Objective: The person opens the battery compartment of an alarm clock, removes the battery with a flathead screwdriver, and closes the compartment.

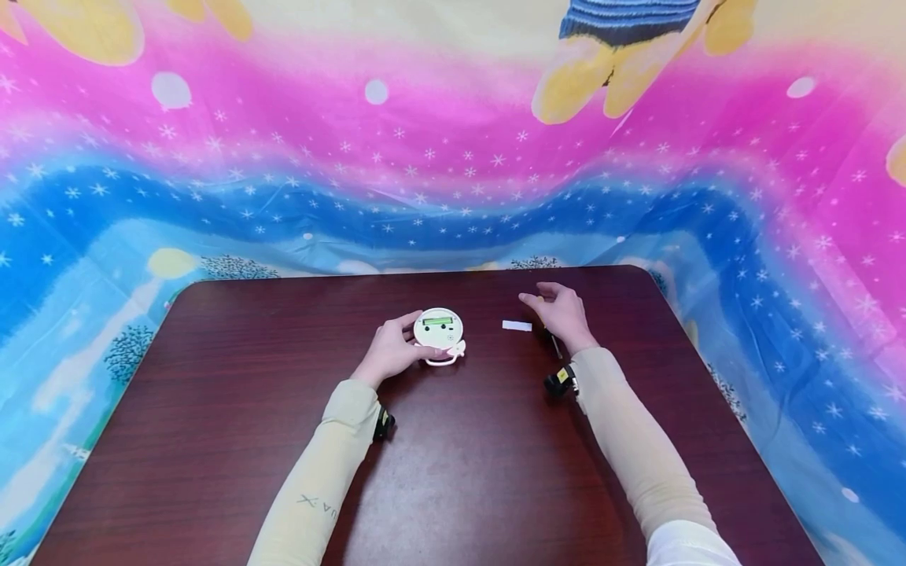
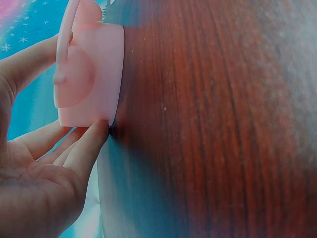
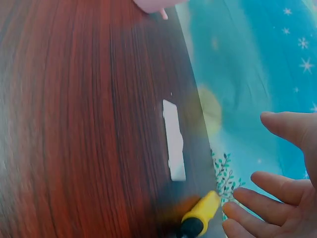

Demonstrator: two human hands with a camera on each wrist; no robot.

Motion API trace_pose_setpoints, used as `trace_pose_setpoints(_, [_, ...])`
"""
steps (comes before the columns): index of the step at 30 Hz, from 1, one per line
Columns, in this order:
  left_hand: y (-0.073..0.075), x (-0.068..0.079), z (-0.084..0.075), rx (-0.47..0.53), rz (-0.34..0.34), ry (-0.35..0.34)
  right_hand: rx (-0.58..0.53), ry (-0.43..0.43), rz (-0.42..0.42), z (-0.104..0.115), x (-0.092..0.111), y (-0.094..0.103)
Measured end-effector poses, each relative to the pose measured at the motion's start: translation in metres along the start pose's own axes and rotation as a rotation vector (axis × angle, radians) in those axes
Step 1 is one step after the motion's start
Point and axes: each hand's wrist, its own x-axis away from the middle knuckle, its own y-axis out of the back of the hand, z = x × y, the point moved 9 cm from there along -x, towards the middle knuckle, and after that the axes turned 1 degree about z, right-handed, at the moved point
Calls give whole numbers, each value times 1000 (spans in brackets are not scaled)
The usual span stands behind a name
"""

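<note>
A small round white alarm clock [image 1: 440,336] lies back side up on the table, a green battery [image 1: 437,321] visible in its slot. My left hand [image 1: 391,346] grips the clock by its side, thumb on one edge and fingers on the other. In the left wrist view the clock's casing [image 2: 96,79] looks pinkish, with fingertips low on its wall. My right hand [image 1: 562,314] hovers with fingers spread and nothing between them. Right by its fingertips is a screwdriver [image 3: 204,210] with a yellow and black handle, mostly hidden under the hand in the head view.
A narrow white battery cover [image 1: 517,325] lies on the dark wooden table [image 1: 453,472] between the clock and my right hand. A patterned cloth [image 1: 453,181] hangs behind the table and along its sides.
</note>
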Motion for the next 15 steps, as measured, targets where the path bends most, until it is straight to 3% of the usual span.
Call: trace_pose_setpoints(15, [1, 0, 1, -6, -9, 9, -40, 66, 49, 20, 10, -25])
